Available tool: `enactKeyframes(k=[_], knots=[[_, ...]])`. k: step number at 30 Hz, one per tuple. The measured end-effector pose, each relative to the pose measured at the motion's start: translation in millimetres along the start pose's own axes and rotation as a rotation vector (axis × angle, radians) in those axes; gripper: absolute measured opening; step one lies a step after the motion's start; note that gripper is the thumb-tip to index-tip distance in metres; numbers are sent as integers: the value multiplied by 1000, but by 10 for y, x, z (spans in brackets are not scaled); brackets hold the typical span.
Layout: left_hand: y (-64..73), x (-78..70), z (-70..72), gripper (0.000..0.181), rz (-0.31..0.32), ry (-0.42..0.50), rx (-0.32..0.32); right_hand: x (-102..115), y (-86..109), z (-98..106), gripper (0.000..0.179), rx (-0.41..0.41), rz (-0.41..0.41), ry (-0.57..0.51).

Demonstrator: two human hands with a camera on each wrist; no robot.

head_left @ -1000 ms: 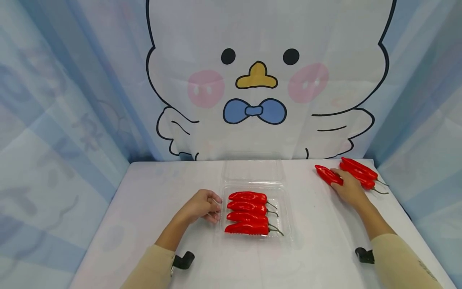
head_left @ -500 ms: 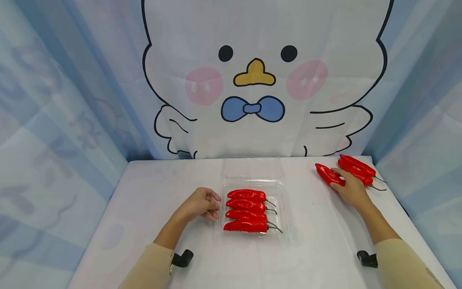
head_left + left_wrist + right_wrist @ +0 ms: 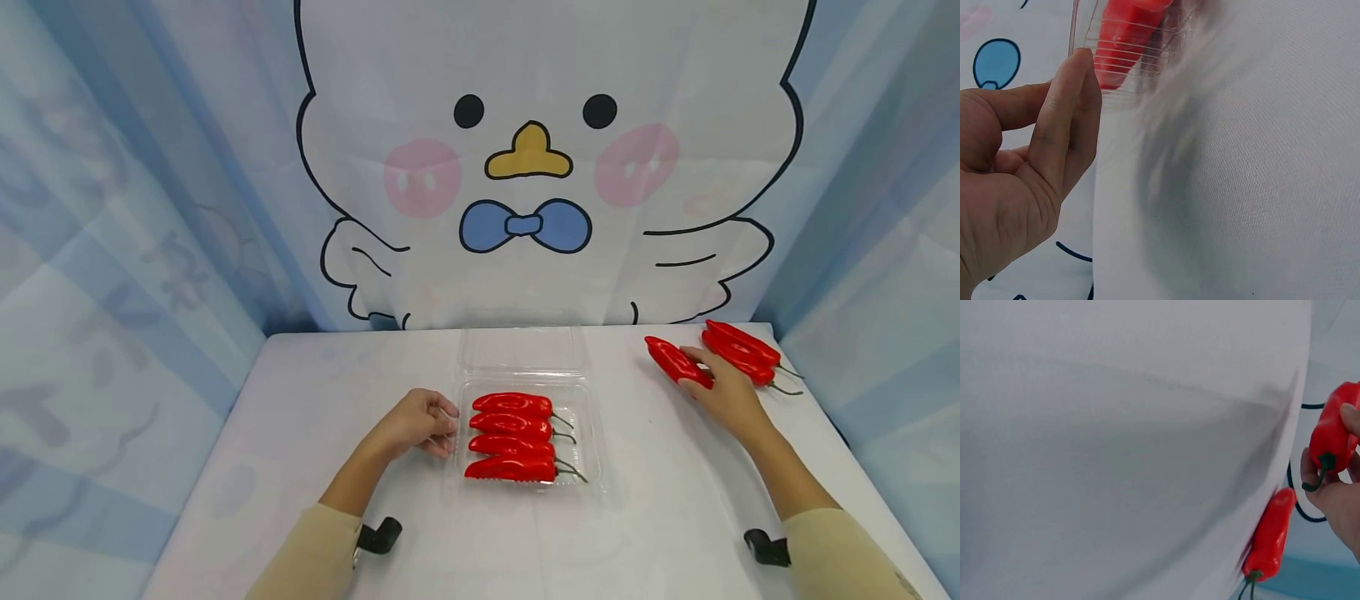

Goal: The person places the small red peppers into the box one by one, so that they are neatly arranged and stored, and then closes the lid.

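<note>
My left hand (image 3: 416, 422) is at the left side of a clear plastic container (image 3: 596, 454), its fingertips pinching the rim; in the left wrist view part of the grip is hidden behind the digits. Several red peppers (image 3: 512, 468) with green stems lie side by side inside, tips to the left. At the back right, my right hand (image 3: 726, 396) grips another red pepper (image 3: 667, 358) between thumb and fingers. Its green stem (image 3: 1322, 472) hangs free in the right wrist view. Just beyond that hand, two more red peppers (image 3: 742, 343) lie together on the table.
The container's clear lid (image 3: 522, 350) is folded back, flat toward the rear. A white cloth covers the table (image 3: 322, 417). Behind it hangs a curtain (image 3: 532, 283) with a cartoon bird, and blue curtains (image 3: 885, 275) flank both sides.
My right hand has drawn its pepper slightly left, away from the two peppers behind it. The left hand and the container stay in place; the head view has shifted a little.
</note>
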State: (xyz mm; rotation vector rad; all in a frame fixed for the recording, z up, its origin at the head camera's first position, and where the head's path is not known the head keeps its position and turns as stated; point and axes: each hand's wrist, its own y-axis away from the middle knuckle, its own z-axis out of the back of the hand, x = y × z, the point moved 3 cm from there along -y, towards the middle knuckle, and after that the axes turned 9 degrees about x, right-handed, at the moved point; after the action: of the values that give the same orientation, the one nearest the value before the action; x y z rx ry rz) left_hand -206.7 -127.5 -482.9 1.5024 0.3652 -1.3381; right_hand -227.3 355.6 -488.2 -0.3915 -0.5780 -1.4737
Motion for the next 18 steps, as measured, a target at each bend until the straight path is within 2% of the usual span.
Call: enactKeyframes(k=[6, 12, 18], knots=[[-9, -2, 9, 19, -9, -5, 2, 158, 22, 28, 80, -19, 29, 15], [-3, 13, 13, 19, -12, 3, 9, 315, 40, 37, 80, -2, 45, 28], [-3, 35, 10, 20, -11, 3, 9, 502, 69, 24, 77, 18, 95, 35]])
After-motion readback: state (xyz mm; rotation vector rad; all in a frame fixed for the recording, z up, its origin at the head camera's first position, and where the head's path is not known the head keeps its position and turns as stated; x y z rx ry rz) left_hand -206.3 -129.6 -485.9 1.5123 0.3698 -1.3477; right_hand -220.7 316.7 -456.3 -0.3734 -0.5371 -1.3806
